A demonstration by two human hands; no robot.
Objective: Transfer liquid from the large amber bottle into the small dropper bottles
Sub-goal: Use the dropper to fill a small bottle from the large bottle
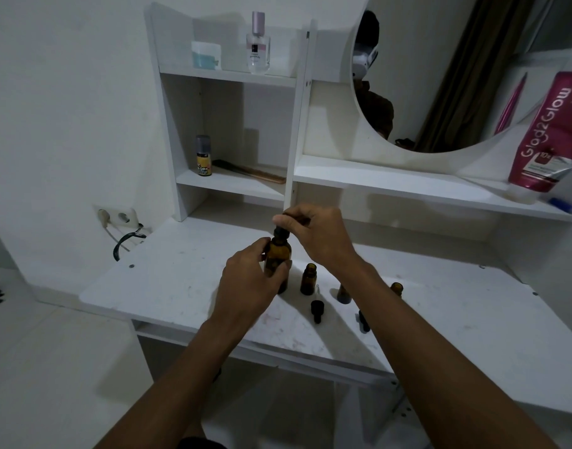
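The large amber bottle (279, 254) stands upright on the white dresser top (187, 280). My left hand (249, 283) is wrapped around its body. My right hand (313, 234) pinches the black dropper cap (283, 229) at the bottle's neck. To the right stand small amber dropper bottles without caps: one (308, 278) close to the large bottle, a second (343, 293) partly behind my right forearm, a third (396, 288) further right. Two black dropper caps lie in front of them, one (317, 310) in full view, the other (364, 320) partly hidden by my forearm.
A shelf unit rises behind, holding a perfume bottle (258, 43), a small yellow-labelled bottle (204, 155) and a comb (250, 171). A round mirror (440, 76) and a pink bottle (547, 134) are at the right. A wall socket with a cable (117, 218) is at the left.
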